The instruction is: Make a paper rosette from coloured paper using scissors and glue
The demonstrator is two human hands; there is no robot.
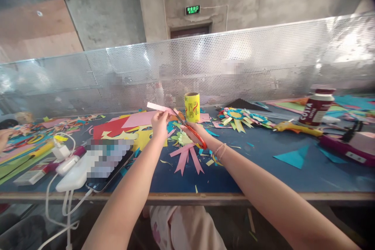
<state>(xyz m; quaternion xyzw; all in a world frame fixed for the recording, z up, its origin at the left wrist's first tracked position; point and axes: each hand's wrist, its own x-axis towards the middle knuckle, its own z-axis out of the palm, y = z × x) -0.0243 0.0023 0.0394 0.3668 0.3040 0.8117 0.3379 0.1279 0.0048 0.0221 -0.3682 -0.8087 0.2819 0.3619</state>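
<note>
My left hand [159, 122] is raised over the blue table [252, 172] and pinches a narrow pink paper strip [156, 106] by its right end. My right hand [195, 131] is closed round the red handles of a pair of scissors [190, 129], whose blades point up and left to the strip. Below the hands lies a pink paper fan of cut strips [186, 156] beside a pale green cut piece [181, 138]. Red, pink and yellow paper sheets [123, 127] lie just left of my left hand.
A yellow tape roll [192, 106] stands behind the hands. A phone [107, 164], a white power bank [73, 174] and cables sit front left. A paper flower [238, 117], a brown bottle [316, 107], a glue gun [293, 127] and teal triangles [293, 157] lie right. A perforated metal screen [263, 66] backs the table.
</note>
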